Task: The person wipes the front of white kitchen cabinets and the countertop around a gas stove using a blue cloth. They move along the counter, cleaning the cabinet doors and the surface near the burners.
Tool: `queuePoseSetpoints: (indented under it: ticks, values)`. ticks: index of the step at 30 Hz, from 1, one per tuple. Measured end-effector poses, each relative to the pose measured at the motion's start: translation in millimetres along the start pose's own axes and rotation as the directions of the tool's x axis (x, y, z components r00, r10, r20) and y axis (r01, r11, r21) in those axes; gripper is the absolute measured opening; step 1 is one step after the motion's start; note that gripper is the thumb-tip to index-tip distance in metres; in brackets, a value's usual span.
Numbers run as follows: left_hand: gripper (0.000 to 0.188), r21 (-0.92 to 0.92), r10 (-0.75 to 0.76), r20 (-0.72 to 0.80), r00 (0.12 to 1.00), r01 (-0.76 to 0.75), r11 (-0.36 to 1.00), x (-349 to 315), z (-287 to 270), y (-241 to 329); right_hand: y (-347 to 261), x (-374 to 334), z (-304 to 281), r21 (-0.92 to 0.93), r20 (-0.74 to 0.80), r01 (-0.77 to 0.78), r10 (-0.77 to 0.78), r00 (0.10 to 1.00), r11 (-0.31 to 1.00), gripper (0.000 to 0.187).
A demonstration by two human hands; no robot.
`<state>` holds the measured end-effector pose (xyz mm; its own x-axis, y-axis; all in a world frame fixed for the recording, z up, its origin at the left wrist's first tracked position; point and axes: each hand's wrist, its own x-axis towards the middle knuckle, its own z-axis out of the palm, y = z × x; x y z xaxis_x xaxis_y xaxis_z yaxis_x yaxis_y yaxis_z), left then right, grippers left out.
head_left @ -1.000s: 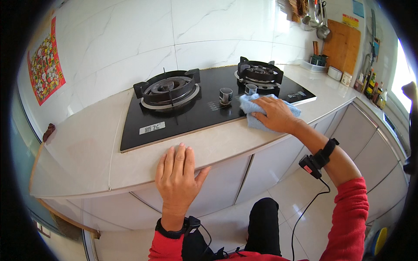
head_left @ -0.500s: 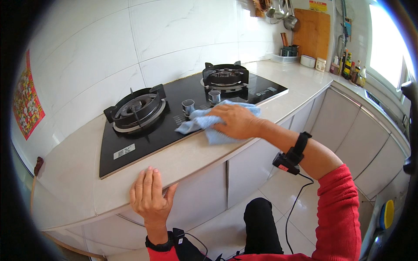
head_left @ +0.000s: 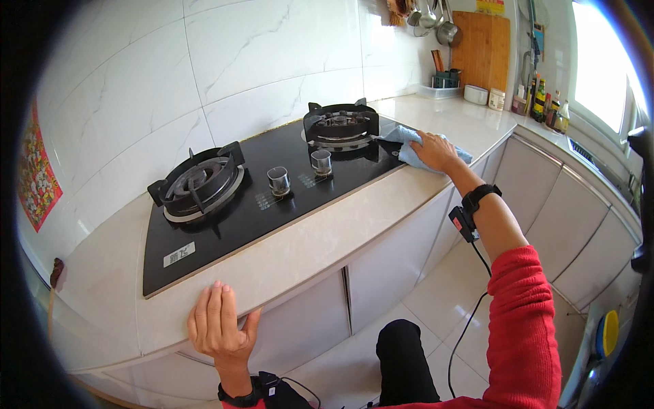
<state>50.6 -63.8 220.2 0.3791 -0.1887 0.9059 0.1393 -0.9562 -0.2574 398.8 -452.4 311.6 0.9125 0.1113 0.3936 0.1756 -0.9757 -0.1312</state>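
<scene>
Pressing a light blue cleaning cloth [head_left: 409,144] flat against the right front corner of the black glass gas hob [head_left: 272,198], the right hand [head_left: 433,151] is lying palm-down on the fabric, fingers extended and close together so the whole palm bears on it. The cloth is sitting bunched just beside the right burner [head_left: 340,125], partly on the glass and partly on the pale stone countertop [head_left: 306,252].

The left hand [head_left: 219,327] is resting on the countertop's front edge, well apart from the cloth, fingers straight and lying side by side with the thumb out to the right, seemingly bracing the body during the long reach.

Also present: left burner [head_left: 197,183]; two control knobs [head_left: 278,180] standing between the burners; wooden chopping board [head_left: 481,48] leaning against the far wall; ladles [head_left: 436,20] hanging above; condiment bottles [head_left: 545,102] standing by the window.
</scene>
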Motion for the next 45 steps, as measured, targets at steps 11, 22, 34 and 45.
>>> queuePoseSetpoints:
  ticks: [11,22,34,45]
  values:
    - [0.055,-0.015,-0.022,0.016,1.000,0.022,1.000,-2,-1,2,-52,-52,-15,0.104,-0.034,0.406,-0.404,0.914,0.908,0.049]
    - [0.055,-0.019,-0.016,0.058,0.998,0.017,1.000,-5,-3,0,-73,-69,-23,0.202,0.053,0.437,-0.456,0.888,0.876,0.044]
    - [0.055,0.020,0.020,0.051,0.999,-0.021,1.000,-7,1,-3,22,20,9,0.074,0.003,0.065,-0.066,0.998,0.995,0.058]
    - [0.055,0.006,0.011,0.011,1.000,-0.011,1.000,-3,0,0,-18,-18,-2,0.110,0.010,0.239,-0.242,0.970,0.965,0.051]
